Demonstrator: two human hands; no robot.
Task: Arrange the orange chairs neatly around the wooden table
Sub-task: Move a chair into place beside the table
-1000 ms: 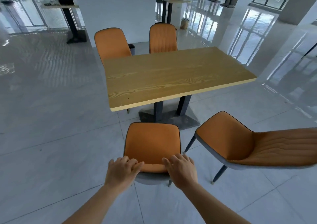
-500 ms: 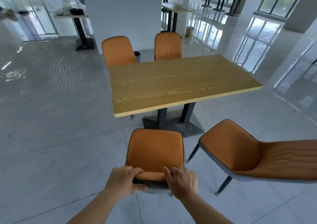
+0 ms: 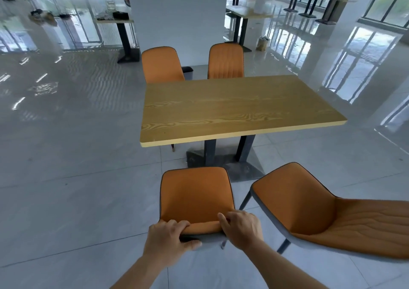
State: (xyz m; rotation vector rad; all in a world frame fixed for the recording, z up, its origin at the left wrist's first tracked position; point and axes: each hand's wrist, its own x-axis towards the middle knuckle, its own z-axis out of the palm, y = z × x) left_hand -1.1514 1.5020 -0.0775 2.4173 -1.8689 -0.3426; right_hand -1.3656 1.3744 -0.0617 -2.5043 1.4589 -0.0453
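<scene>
The wooden table [image 3: 232, 109] stands in the middle on dark legs. In front of me is an orange chair [image 3: 194, 197] facing the table's near side, a short way back from its edge. My left hand [image 3: 169, 241] and my right hand [image 3: 241, 230] both grip the top of this chair's backrest. A second orange chair [image 3: 321, 213] stands to the right, turned sideways with its seat pointing left. Beyond the table, two more orange chairs stand at its far side, the far left chair [image 3: 162, 65] and the far right chair [image 3: 225, 62].
A white pillar [image 3: 177, 16] rises behind the far chairs, with a small dark bin [image 3: 187, 71] at its foot. Other tables [image 3: 115, 21] stand further back on the glossy tiled floor. Wide bare floor lies to the left.
My hands went from resting on the backrest to curling around its top edge. The view has drawn back and lifted, and the near chair sits further from the table edge.
</scene>
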